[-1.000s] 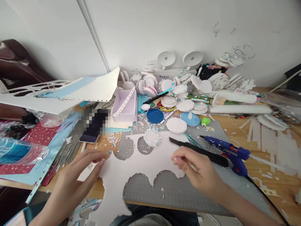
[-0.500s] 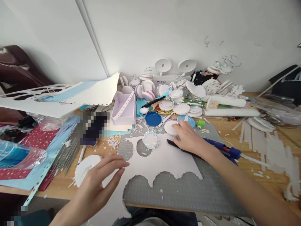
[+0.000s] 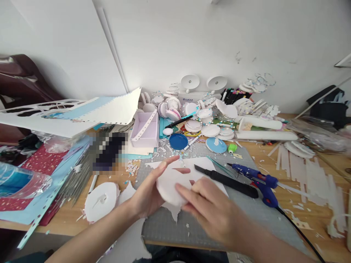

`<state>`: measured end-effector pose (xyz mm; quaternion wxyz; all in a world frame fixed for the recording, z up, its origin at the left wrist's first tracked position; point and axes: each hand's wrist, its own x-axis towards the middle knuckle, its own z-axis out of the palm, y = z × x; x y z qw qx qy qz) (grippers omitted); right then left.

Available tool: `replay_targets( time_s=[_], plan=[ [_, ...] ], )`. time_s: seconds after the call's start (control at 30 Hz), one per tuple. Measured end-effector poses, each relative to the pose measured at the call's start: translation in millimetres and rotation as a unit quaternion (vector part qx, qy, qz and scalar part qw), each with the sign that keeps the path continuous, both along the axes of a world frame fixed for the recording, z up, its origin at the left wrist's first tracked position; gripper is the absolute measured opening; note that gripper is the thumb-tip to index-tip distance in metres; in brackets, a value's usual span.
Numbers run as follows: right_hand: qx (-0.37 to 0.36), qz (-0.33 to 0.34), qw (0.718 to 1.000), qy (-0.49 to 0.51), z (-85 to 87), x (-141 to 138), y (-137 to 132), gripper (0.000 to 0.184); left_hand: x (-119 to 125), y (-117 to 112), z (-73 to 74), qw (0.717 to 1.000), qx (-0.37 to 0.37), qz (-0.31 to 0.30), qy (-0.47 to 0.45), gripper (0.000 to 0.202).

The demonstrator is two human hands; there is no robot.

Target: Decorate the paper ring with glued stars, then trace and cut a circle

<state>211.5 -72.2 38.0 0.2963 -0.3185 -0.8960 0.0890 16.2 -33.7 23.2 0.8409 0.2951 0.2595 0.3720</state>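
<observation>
A round white disc [image 3: 170, 184] rests in my left hand [image 3: 148, 193], its thumb and fingers around the rim. My right hand [image 3: 210, 204], somewhat blurred, pinches the disc's right edge, with fingertips on its face. Beneath both hands lies a white sheet [image 3: 219, 186] with scalloped cut-outs, on a grey cutting mat [image 3: 192, 228]. A black utility knife [image 3: 230, 182] lies on the sheet and mat, right of the disc. My hands hide the small beaded disc seen before.
A blue glue gun [image 3: 253, 175] with a cord lies on the right, beside white strips [image 3: 323, 179]. Behind stand a lilac box [image 3: 146, 137], blue lids [image 3: 178, 141] and heaps of white discs [image 3: 193, 126]. Another white disc [image 3: 101, 201] sits at left.
My right hand has brought the white disc from the back of the mat toward me. My left hand has moved right and now holds it too. The knife and glue gun are uncovered.
</observation>
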Motion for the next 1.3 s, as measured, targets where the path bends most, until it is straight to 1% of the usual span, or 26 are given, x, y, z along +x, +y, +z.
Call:
replay_targets(
  time_s=[0.07, 0.13, 0.23, 0.3, 0.37, 0.47, 0.57, 0.67, 0.73, 0.8, 0.87, 1.03, 1.2, 1.3],
  plan=[
    [-0.082, 0.019, 0.996, 0.022, 1.3, -2, -8, 0.039, 8, 4, -2.6, 0.999, -0.026, -0.022, -0.007, 0.040],
    [-0.148, 0.002, 0.987, 0.070, 4.0, 3, -7, 0.040, 10, 6, -8.3, 0.999, -0.023, -0.044, -0.022, 0.031],
    [-0.188, -0.044, 0.970, 0.145, 3.6, 8, 0, 0.042, 8, 8, -20.9, 0.996, -0.021, -0.060, -0.065, 0.025],
    [-0.208, -0.058, 0.960, 0.180, -3.2, 4, 5, 0.038, 6, 7, -29.3, 0.995, -0.035, -0.065, -0.073, 0.027],
    [-0.223, -0.061, 0.952, 0.202, -13.8, -5, 10, 0.029, 6, 6, -35.4, 0.995, -0.051, -0.067, -0.058, 0.031],
    [-0.193, -0.034, 0.957, 0.215, -27.3, -22, 18, 0.018, 5, 5, -40.0, 0.993, -0.073, -0.063, -0.061, 0.032],
    [-0.161, 0.002, 0.967, 0.195, -30.2, -32, 25, 0.016, 4, 6, -41.7, 0.990, -0.093, -0.054, -0.092, 0.029],
    [-0.171, 0.039, 0.972, 0.154, -25.1, -30, 26, 0.028, 2, 7, -43.2, 0.989, -0.102, -0.042, -0.094, 0.032],
    [-0.190, 0.052, 0.972, 0.125, -21.4, -26, 25, 0.037, 0, 8, -43.9, 0.989, -0.097, -0.040, -0.100, 0.035],
    [-0.202, 0.045, 0.972, 0.108, -19.8, -21, 22, 0.042, -1, 9, -43.5, 0.989, -0.083, -0.044, -0.116, 0.035],
    [-0.206, 0.024, 0.972, 0.105, -20.7, -17, 20, 0.043, -2, 9, -42.1, 0.988, -0.063, -0.050, -0.132, 0.034],
    [-0.189, -0.031, 0.975, 0.110, -26.6, -16, 20, 0.034, -2, 9, -38.6, 0.990, -0.021, -0.062, -0.128, 0.036],
    [-0.161, -0.078, 0.974, 0.137, -27.3, -19, 21, 0.020, -5, 8, -41.3, 0.991, 0.051, -0.090, -0.090, 0.046],
    [-0.186, -0.078, 0.965, 0.169, -26.3, -20, 20, 0.017, -10, 8, -41.4, 0.990, 0.083, -0.109, -0.024, 0.049]
  ],
)
